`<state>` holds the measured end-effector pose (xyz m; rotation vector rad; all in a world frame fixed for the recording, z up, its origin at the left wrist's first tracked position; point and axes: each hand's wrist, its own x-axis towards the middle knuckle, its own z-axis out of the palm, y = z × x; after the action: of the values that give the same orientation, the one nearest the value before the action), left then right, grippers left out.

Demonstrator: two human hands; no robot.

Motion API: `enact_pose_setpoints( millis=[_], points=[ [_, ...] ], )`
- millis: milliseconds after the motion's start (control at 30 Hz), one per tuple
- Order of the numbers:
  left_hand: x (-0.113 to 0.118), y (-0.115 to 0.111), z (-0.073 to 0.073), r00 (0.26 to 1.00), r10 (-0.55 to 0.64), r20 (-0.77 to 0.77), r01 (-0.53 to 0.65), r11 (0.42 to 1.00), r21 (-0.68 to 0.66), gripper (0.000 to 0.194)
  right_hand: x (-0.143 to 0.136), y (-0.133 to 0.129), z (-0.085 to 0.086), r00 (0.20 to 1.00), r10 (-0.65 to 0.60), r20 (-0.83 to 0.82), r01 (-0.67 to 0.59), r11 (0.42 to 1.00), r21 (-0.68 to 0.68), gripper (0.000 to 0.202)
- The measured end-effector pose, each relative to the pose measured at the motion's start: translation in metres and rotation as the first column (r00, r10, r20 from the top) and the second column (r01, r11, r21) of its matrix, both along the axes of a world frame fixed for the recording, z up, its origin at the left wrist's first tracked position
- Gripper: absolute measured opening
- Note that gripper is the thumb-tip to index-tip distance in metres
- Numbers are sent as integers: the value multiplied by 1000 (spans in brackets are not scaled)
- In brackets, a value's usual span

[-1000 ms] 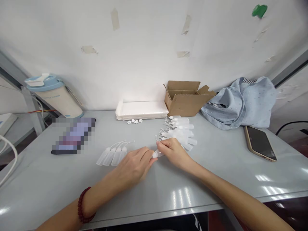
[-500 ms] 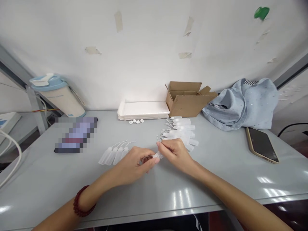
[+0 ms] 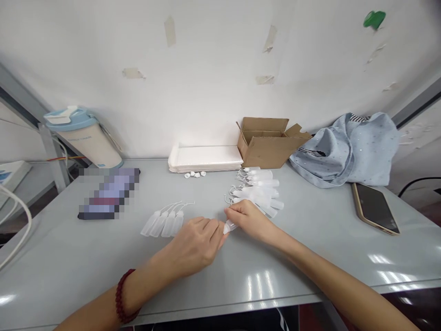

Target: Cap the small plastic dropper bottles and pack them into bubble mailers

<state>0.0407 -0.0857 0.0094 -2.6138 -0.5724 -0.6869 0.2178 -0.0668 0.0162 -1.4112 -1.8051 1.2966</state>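
A small translucent plastic bottle (image 3: 229, 226) is held between my hands at the middle of the grey table. My right hand (image 3: 250, 220) is closed around its body. At its white tip, the fingers of my left hand (image 3: 201, 243) are bent and pressed together; what they pinch is hidden behind the knuckles. Left of my left hand lies a row of several similar bottles (image 3: 158, 224) with thin strings at their tops. Behind my right hand is a pile of more such bottles (image 3: 263, 191). Several small white caps (image 3: 195, 174) lie farther back.
Against the wall stand a white flat stack (image 3: 206, 158) and an open cardboard box (image 3: 267, 149). A light blue bag (image 3: 361, 149) and a phone (image 3: 375, 209) are at the right. A blurred-out device (image 3: 112, 195) and a tumbler (image 3: 89, 140) are at the left.
My left hand has rolled over, its back now facing up, with its fingers curled at the bottle's tip. My right hand has barely moved.
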Motion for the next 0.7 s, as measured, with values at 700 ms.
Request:
enact_pose_setpoints(
  millis=[700],
  points=[
    [-2,5,19,958,251,141,2,484,-875,36,-5,-7,5,997,-71,-4,70,966,248,41]
  ],
)
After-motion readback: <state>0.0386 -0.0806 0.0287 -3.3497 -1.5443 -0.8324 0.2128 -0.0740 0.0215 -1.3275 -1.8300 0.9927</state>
